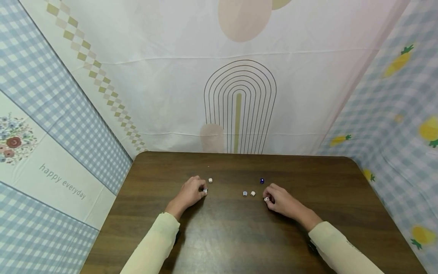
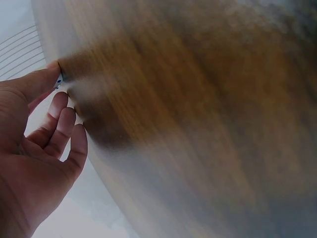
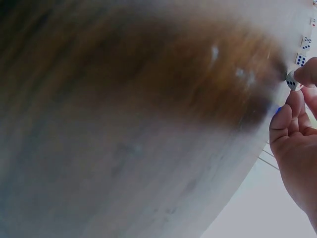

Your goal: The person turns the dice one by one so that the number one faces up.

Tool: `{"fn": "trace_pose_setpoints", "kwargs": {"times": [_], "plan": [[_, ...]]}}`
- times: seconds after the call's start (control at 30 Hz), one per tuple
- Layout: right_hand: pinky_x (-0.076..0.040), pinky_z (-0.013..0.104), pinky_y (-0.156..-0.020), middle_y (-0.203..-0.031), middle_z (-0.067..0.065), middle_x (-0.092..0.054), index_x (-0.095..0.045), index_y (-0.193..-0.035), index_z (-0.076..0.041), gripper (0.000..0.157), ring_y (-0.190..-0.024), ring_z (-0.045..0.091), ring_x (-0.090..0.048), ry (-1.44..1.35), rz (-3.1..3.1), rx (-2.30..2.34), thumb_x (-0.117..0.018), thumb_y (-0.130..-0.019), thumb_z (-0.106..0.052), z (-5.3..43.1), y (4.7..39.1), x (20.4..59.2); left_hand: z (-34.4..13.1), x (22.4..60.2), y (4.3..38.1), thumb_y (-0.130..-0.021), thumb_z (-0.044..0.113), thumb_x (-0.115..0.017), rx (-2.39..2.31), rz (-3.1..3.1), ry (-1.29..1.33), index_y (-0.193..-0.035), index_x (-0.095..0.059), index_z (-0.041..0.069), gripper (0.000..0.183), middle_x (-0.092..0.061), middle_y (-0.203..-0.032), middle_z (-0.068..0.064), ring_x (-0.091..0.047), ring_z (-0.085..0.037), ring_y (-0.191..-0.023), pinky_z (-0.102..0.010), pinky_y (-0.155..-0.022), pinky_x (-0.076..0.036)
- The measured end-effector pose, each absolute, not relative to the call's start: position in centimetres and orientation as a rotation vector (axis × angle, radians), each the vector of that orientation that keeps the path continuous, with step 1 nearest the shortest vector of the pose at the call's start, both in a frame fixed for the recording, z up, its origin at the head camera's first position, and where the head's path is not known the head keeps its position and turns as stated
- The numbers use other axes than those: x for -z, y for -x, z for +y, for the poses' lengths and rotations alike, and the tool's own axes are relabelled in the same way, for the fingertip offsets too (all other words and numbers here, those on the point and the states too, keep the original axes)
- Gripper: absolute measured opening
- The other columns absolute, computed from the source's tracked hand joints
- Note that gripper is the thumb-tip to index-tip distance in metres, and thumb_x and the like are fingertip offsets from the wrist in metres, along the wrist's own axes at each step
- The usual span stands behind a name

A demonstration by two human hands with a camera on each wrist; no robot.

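My left hand (image 1: pixel 190 192) pinches a white die (image 1: pixel 205 190) between thumb and fingers, low over the wooden table; in the left wrist view only a sliver of that die (image 2: pixel 59 81) shows past the thumb. Just beyond this hand lies another white die (image 1: pixel 210 180). My right hand (image 1: pixel 281 200) pinches a white die (image 1: pixel 266 199) by its sides, and its dark pips show in the right wrist view on the die (image 3: pixel 293 81). To its left two white dice, one (image 1: pixel 253 193) and another (image 1: pixel 245 193), lie side by side. A blue die (image 1: pixel 262 181) sits behind the right hand.
The brown wooden table (image 1: pixel 232 236) has rounded far corners. A white printed cloth (image 1: pixel 164 95) hangs behind its far edge. Checked cloths hang on both sides, a blue one (image 1: pixel 68 91) at the left and one with pineapples (image 1: pixel 386 133) at the right.
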State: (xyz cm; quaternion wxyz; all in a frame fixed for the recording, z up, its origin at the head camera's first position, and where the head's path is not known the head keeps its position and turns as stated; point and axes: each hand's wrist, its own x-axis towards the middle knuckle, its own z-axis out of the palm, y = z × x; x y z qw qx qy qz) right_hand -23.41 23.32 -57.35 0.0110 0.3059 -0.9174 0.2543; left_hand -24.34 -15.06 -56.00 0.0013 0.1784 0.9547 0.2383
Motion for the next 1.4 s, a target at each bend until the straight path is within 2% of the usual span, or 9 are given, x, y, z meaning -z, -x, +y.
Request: {"fn": "trace_pose_setpoints", "kwargs": {"times": [0.33,0.6,0.77,0.97,1.4], "plan": [[-0.049,0.022,-0.067,-0.091,-0.004,-0.054,-0.067,-0.095,-0.013,0.015,-0.079,0.003,-0.051,-0.997,-2.882,-0.788,-0.071,-0.089,-0.001,23.4,23.2,57.4,-15.0,56.0,24.3,-0.086,0.015,-0.083,-0.746,2.984,-0.556,-0.078,-0.066,0.022,0.02,-0.055,-0.085,0.005,-0.05,-0.015,-0.084,-0.038,-0.077,-0.046],[-0.051,0.022,-0.07,-0.097,-0.002,-0.058,-0.066,-0.105,-0.01,0.018,-0.082,0.004,-0.054,-0.987,-2.901,-0.85,-0.074,-0.09,-0.004,23.7,23.1,57.2,-15.0,55.8,24.2,-0.086,0.014,-0.084,-0.741,2.99,-0.568,-0.077,-0.066,0.021,0.021,-0.055,-0.084,0.004,-0.05,-0.015,-0.084,-0.037,-0.077,-0.046],[-0.051,0.022,-0.069,-0.097,-0.003,-0.058,-0.066,-0.104,-0.011,0.013,-0.081,0.002,-0.054,-0.972,-2.915,-0.858,-0.073,-0.093,-0.007,23.8,23.0,57.1,-15.0,55.8,24.2,-0.085,0.013,-0.084,-0.742,2.997,-0.57,-0.077,-0.066,0.021,0.021,-0.055,-0.084,0.004,-0.05,-0.015,-0.084,-0.037,-0.077,-0.046],[-0.051,0.023,-0.068,-0.094,-0.003,-0.058,-0.067,-0.101,-0.01,0.012,-0.08,0.003,-0.054,-0.979,-2.907,-0.821,-0.074,-0.093,-0.005,24.2,23.2,57.2,-15.0,55.9,24.2,-0.087,0.015,-0.083,-0.735,2.99,-0.555,-0.078,-0.066,0.022,0.021,-0.056,-0.086,0.003,-0.05,-0.015,-0.085,-0.038,-0.078,-0.046],[-0.05,0.026,-0.069,-0.091,-0.002,-0.06,-0.069,-0.098,-0.01,0.007,-0.08,0.007,-0.055,-0.828,-3.005,-0.78,-0.073,-0.093,-0.007,25.3,25.5,56.6,-15.0,56.3,24.2,-0.087,0.015,-0.083,-0.736,3.002,-0.554,-0.077,-0.066,0.022,0.02,-0.055,-0.085,0.004,-0.051,-0.016,-0.085,-0.038,-0.078,-0.046]]}}
